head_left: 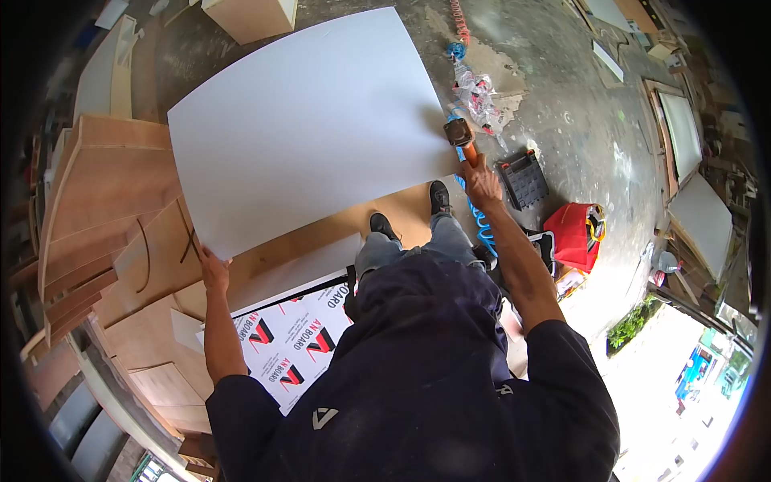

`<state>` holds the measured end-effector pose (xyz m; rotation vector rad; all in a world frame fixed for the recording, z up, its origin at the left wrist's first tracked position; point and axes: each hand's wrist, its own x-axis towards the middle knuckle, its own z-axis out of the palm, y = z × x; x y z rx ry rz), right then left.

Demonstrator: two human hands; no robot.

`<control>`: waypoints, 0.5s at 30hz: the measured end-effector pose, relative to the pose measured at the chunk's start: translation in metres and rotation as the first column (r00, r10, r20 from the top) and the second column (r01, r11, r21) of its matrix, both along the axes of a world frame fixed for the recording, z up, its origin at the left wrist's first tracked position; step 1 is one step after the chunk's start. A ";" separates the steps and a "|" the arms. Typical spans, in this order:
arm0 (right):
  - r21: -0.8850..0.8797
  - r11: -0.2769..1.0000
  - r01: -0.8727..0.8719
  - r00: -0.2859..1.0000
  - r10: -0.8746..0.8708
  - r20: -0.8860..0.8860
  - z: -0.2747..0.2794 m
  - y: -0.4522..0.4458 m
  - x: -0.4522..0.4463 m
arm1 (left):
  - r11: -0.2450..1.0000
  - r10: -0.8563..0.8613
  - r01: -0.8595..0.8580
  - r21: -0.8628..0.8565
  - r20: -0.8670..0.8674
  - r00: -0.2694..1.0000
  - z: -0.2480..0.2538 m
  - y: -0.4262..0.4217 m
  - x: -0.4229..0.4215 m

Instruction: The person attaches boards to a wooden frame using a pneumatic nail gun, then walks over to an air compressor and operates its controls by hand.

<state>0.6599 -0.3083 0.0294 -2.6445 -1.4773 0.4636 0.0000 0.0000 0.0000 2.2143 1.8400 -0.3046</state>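
A large white board [309,132] spreads out in front of me. At its near left corner, my left hand [215,269] has its fingers closed on the edge. My right hand [482,186] is wrapped round the orange handle of an air nail gun [459,132]. The gun's dark head is over the board's right edge; whether it touches the surface I cannot tell. A blue coiled air hose [483,229] runs down beside my right leg. Below the near edge, a brown wooden panel [341,229] shows around my shoes.
Curved wooden pieces [108,193] stand at the left. A printed board [301,337] lies near my left side. On the concrete floor at the right are a black case [524,180], a red bag [574,235] and a clear plastic bag [478,100]. Panels [703,213] lean farther right.
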 end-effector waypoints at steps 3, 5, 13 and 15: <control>0.006 1.000 0.003 1.000 -0.003 -0.006 -0.007 -0.003 -0.013 | 0.999 0.032 -0.031 -0.026 0.033 0.999 0.022 -0.004 -0.005; 0.080 0.996 0.027 1.000 -0.028 0.011 0.001 -0.011 0.005 | 0.994 0.070 -0.068 -0.082 0.019 0.997 0.000 -0.010 0.022; 0.358 0.915 0.185 0.979 -0.139 -0.151 0.027 -0.044 -0.002 | 0.834 -0.552 0.545 0.085 0.151 0.820 0.050 -0.066 0.207; 0.377 0.882 0.283 0.949 -0.199 -0.246 0.036 -0.057 -0.003 | 0.753 -0.657 0.626 0.205 0.291 0.695 0.041 -0.094 0.273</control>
